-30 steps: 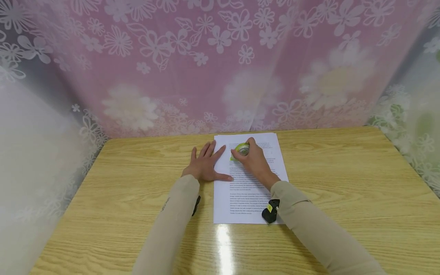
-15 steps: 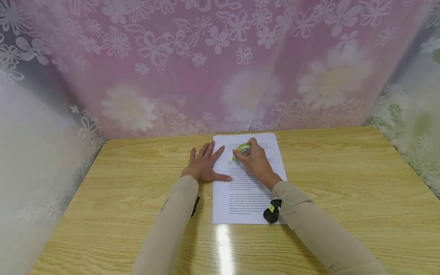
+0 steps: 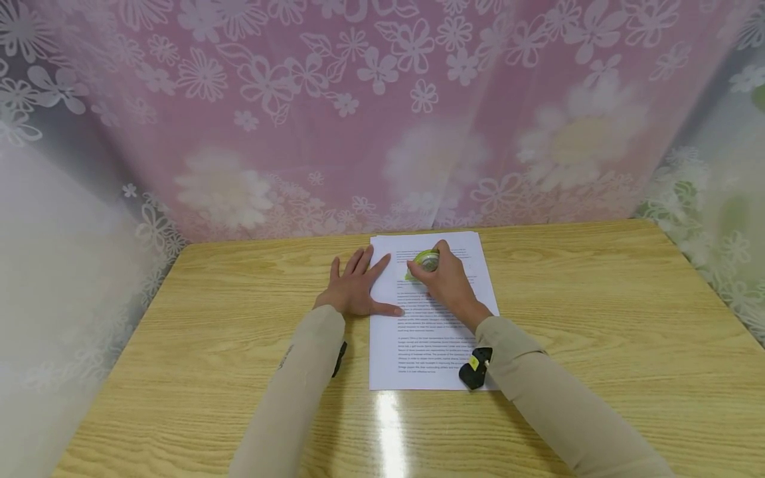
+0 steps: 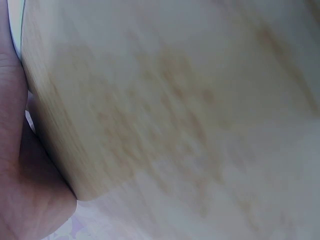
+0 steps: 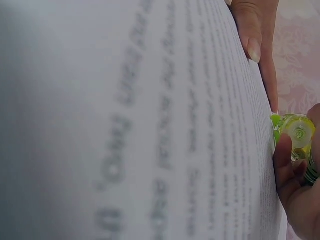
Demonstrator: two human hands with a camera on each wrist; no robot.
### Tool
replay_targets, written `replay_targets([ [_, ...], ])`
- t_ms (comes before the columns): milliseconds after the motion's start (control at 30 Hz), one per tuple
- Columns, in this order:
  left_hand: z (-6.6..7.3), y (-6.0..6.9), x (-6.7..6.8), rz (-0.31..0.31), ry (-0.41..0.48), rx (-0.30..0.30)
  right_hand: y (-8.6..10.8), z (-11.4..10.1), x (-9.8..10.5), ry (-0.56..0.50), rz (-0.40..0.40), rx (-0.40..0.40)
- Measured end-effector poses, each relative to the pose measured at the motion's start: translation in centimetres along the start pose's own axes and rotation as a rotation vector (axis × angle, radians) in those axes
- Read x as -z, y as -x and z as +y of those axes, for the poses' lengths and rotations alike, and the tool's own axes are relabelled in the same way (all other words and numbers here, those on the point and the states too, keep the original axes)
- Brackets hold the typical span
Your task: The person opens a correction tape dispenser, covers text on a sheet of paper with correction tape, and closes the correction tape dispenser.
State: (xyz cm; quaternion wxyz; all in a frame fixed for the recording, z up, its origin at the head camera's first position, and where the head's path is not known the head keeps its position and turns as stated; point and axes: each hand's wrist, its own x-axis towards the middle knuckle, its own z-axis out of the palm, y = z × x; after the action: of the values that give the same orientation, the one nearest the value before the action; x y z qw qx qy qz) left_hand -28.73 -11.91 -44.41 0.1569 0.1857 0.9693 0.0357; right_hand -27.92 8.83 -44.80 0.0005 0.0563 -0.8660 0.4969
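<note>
My right hand (image 3: 449, 280) pinches a green-yellow correction tape dispenser (image 3: 427, 259) with a clear casing. Its tip is down at the upper text lines of a printed sheet (image 3: 384, 355), which lies on the wooden table. The right wrist view shows the dispenser's round reel (image 5: 300, 131) between thumb and fingers, tip against the page. My left hand (image 3: 352, 292) rests flat with fingers spread, across the sheet's left edge, thumb on the paper. In the left wrist view only part of that hand (image 4: 30, 200) shows at the left edge. Any tape laid on the page is too small to tell.
More than one sheet seems stacked, since edges stick out at the top. The wooden table (image 3: 239, 345) stretches to both sides and reflects light near its front. A pink flowered curtain (image 3: 335, 153) hangs behind the table. A black wrist camera (image 3: 473, 372) hangs over the paper's lower right.
My right hand has slid the correction tape dispenser slightly to the right along the text. My left hand has stayed in place on the sheet.
</note>
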Motion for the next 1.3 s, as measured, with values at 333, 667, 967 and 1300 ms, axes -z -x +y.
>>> replay_targets([
  [333, 0.4, -0.1, 0.0, -0.003, -0.016, 0.002, 0.2, 0.3, 0.5, -0.017, 0.009, -0.011],
  [667, 0.6, 0.4, -0.1, 0.007, 0.001, -0.021, 0.1, 1.2, 0.8, -0.174, 0.004, -0.089],
  [967, -0.3, 0.3, -0.4, 0.047, 0.111, -0.053, -0.2, 1.6, 2.2, -0.579, -0.04, -0.217],
  [1300, -1.1, 0.6, 0.1, 0.246, 0.449, -0.057, 0.3, 0.9, 4.4, -0.479, -0.054, -0.115],
])
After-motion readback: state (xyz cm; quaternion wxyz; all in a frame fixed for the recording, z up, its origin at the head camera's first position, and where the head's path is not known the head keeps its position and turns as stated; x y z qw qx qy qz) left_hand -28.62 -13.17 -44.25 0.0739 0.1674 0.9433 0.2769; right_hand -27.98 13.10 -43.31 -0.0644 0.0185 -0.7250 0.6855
